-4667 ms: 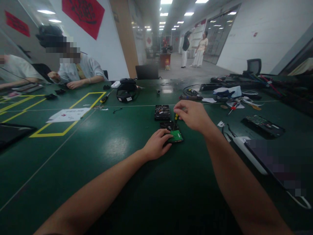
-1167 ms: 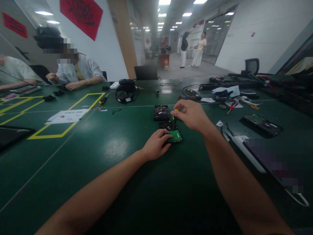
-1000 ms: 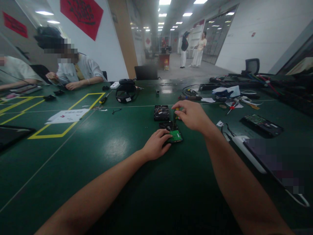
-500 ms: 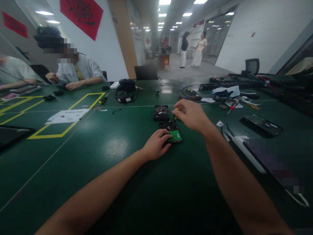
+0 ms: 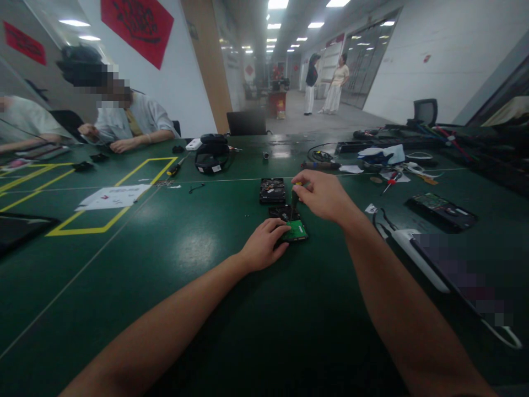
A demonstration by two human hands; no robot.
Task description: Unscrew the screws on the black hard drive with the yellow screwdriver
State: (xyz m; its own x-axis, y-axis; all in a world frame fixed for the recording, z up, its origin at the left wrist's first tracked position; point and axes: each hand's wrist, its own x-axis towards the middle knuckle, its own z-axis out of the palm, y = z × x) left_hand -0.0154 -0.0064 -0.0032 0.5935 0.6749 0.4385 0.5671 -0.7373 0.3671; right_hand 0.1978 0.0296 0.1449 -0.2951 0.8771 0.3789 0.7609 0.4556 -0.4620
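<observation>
On the green table lies a hard drive (image 5: 299, 231) with a green circuit board facing up. Fingers of my left hand (image 5: 266, 242) are closed on its left side, covering part of the board. My right hand (image 5: 324, 194) pinches the top of a black-and-yellow screwdriver (image 5: 295, 199). It stands nearly upright, its shaft pointing down at the drive; exactly where the tip rests is too small to tell. Just beyond sits a second hard drive (image 5: 273, 190), dark on top, touched by neither hand.
Right of my arm lie another circuit-board device (image 5: 442, 210), a white-edged device (image 5: 419, 259) and a red screwdriver (image 5: 392, 182). A power tool (image 5: 320, 165) lies farther back. To the left are a paper sheet (image 5: 113, 197), yellow tape and a yellow-handled screwdriver (image 5: 173, 169). A co-worker (image 5: 138, 118) sits across.
My right hand has shifted very slightly left, and the screwdriver's handle looks turned, showing more black and less yellow. My left hand stays on the drive.
</observation>
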